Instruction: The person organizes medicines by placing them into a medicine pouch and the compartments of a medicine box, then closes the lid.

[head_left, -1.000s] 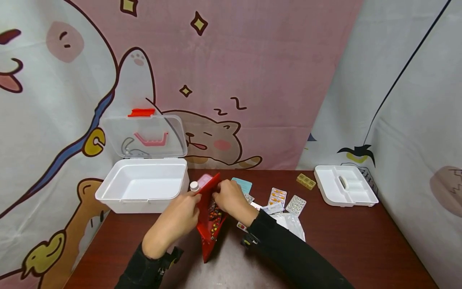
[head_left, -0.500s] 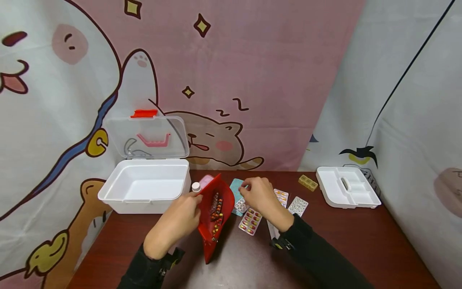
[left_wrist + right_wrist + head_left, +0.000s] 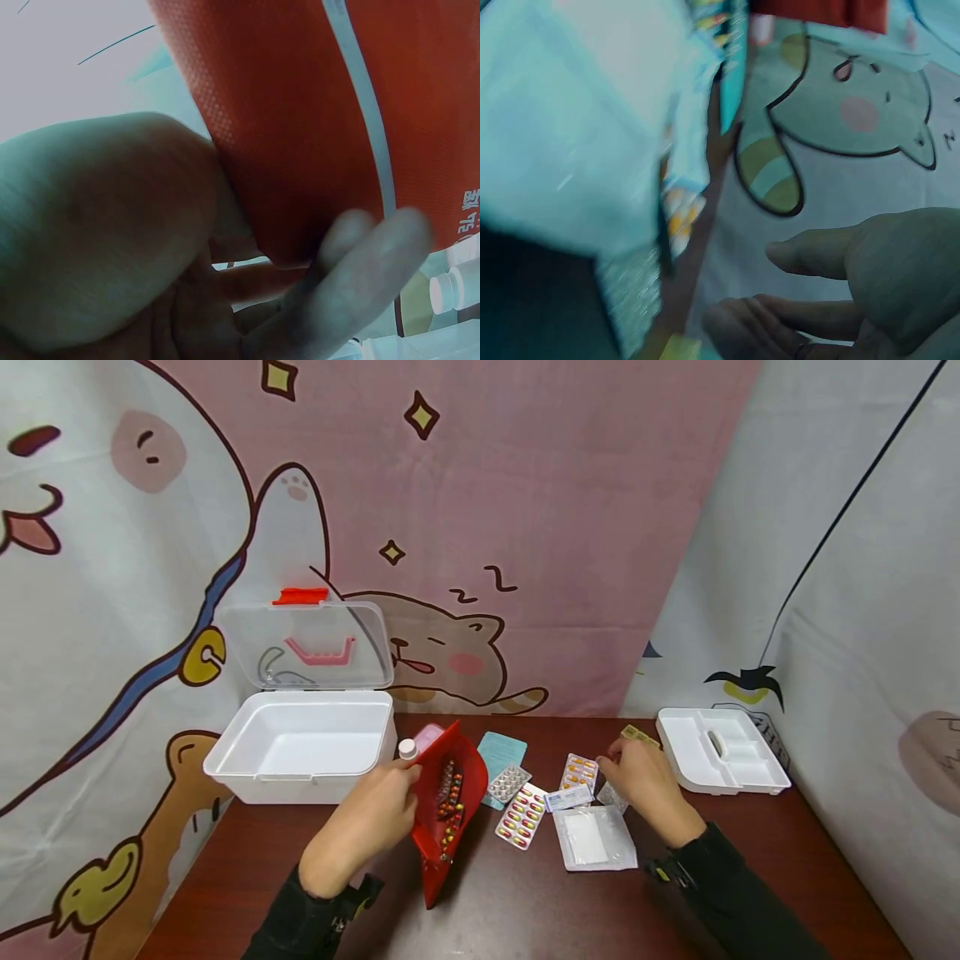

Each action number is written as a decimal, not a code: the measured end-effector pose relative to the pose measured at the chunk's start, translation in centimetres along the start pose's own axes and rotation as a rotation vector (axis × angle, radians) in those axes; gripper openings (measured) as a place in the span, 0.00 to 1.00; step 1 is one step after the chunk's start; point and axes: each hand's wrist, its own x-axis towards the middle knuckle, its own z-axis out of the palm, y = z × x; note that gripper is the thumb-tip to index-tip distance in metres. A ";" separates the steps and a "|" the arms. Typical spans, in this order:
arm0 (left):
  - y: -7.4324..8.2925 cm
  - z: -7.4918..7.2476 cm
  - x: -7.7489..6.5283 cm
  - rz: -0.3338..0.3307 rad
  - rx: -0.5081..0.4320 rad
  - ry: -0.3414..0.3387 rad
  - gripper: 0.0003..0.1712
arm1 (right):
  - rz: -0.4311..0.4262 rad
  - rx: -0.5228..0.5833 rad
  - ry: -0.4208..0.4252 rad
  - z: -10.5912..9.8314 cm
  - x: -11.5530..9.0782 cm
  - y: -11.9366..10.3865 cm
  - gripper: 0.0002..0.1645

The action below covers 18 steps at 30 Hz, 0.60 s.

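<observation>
In the head view my left hand [image 3: 375, 814] grips the edge of a red pouch [image 3: 471, 768], held upright with its mouth spread. Blister strips of small coloured pills [image 3: 450, 810] show inside it. The left wrist view has the thumb and fingers at the pouch's red side [image 3: 270, 127]. Over at the right, my right hand [image 3: 648, 781] hovers near a yellow pill pack [image 3: 637, 735], partly hidden behind it. Its thumb and fingers stand apart in the right wrist view, with nothing between them. A silver blister pack [image 3: 611, 797] lies partly behind that hand.
Between the hands lie a blue card [image 3: 501, 752], several blister packs [image 3: 522, 817], a slim white box [image 3: 568, 797] and a white packet [image 3: 597, 843]. A lidded white box [image 3: 300, 789] stands open at left, a white compartment tray [image 3: 690, 768] at right. A white-capped bottle [image 3: 407, 748] is behind the pouch.
My right hand has come out of the pouch and moved right, past the blister packs, to the yellow pack. The left hand keeps holding the pouch in place.
</observation>
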 end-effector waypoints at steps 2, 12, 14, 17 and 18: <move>0.0 0.0 0.0 0.004 -0.002 0.001 0.21 | 0.021 -0.021 -0.005 0.0 -0.2 1.2 0.21; -0.1 0.0 0.0 0.007 -0.003 0.002 0.21 | 0.138 -0.152 -0.212 0.6 -1.0 3.4 0.31; -0.1 0.0 0.0 0.005 -0.004 0.000 0.21 | 0.141 -0.168 -0.233 0.9 -1.0 3.5 0.31; -0.1 0.0 0.0 0.002 -0.002 -0.001 0.21 | 0.137 -0.182 -0.232 1.2 -1.0 3.6 0.30; -0.1 0.0 0.0 0.001 -0.001 -0.001 0.21 | 0.136 -0.182 -0.229 1.3 -0.9 3.6 0.29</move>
